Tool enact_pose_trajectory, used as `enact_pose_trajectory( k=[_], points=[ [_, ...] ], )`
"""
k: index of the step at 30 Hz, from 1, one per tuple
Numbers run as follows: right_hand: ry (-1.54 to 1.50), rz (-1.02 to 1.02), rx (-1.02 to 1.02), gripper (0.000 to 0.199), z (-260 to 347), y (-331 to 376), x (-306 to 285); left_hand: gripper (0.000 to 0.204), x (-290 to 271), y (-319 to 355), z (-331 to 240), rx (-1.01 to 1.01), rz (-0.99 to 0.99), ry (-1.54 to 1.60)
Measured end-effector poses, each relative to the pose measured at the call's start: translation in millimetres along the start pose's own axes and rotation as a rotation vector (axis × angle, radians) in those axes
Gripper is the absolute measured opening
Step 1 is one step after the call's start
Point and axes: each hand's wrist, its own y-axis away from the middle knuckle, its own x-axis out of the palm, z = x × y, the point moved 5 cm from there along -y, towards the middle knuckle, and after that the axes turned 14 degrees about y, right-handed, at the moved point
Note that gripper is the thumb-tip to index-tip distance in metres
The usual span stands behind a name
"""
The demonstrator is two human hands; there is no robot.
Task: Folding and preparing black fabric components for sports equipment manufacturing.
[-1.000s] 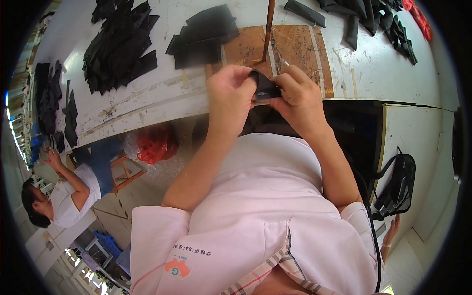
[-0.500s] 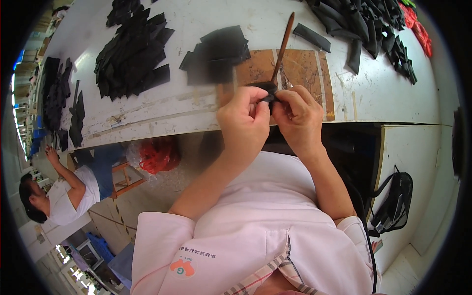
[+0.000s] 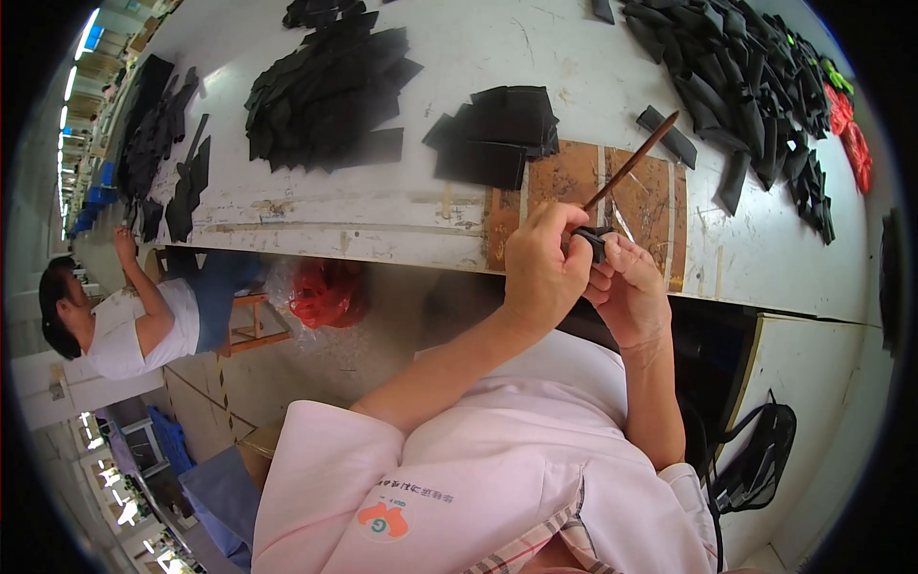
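Note:
My left hand (image 3: 547, 263) and my right hand (image 3: 633, 287) meet over the front edge of the table, both closed on a small black fabric piece (image 3: 595, 245). The piece looks folded or bunched between thumbs and fingers. A thin brown pointed stick (image 3: 633, 165) slants up to the right from my left fingers. Its lower end is hidden at the hands, so I cannot tell whether it sits inside the fabric. Beneath and beyond the hands lies a worn brown board (image 3: 559, 177) with pale tape strips. A short black strip (image 3: 667, 136) rests near the stick's tip.
Flat black pieces lie in a small stack (image 3: 497, 134) and a larger heap (image 3: 325, 96) on the white table (image 3: 382, 206). A pile of black tubes (image 3: 755, 77) is at far right, beside a red bag (image 3: 849, 129). Another person (image 3: 143, 320) works at left.
The view has shifted, so table and piles appear farther right and lower. The stick now leans more to the right. My right hand has turned, and both hands still grip the black piece.

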Motion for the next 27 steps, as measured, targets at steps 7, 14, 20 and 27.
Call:
enact_pose_trajectory(
  k=[7,14,20,27],
  points=[
    [0.169,-0.04,-0.197,0.014,13.8,4.5,-10.6,0.022,12.2,6.7,7.5,-0.837,0.236,1.196],
    [0.213,0.054,-0.406,0.008,54.8,17.0,21.8,0.04,2.8,-7.6,-58.7,-0.531,0.387,0.949],
    [0.703,-0.106,-0.767,0.012,80.1,21.9,45.2,0.013,-5.3,-15.3,-55.7,-0.065,0.066,0.45],
    [0.784,-0.161,-0.708,0.018,98.1,25.3,58.4,0.009,-3.8,-33.4,-65.9,-0.159,0.097,0.806]
  ],
)
